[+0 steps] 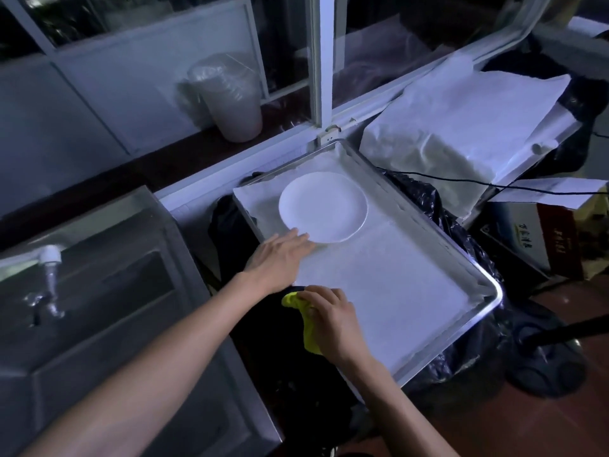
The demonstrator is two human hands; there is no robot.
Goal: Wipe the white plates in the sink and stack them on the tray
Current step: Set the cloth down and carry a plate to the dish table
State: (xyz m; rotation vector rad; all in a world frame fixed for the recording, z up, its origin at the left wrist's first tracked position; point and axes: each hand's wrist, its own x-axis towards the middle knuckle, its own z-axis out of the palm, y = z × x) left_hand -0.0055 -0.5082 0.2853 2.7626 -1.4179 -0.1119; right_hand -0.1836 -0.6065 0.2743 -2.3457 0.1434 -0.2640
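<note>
White plate on tray, at left grip fingertips.

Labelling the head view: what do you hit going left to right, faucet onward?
faucet → stack of plastic cups → left hand → white plate → tray right rim → cardboard boxes. Right hand and yellow cloth left out: they overlap the left hand and plate.

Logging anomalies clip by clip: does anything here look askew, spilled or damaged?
Nothing stands out. One round white plate lies flat on the paper-lined metal tray, left hand at its rim; the right hand grips a yellow cloth. No spills or breakage visible.
</note>
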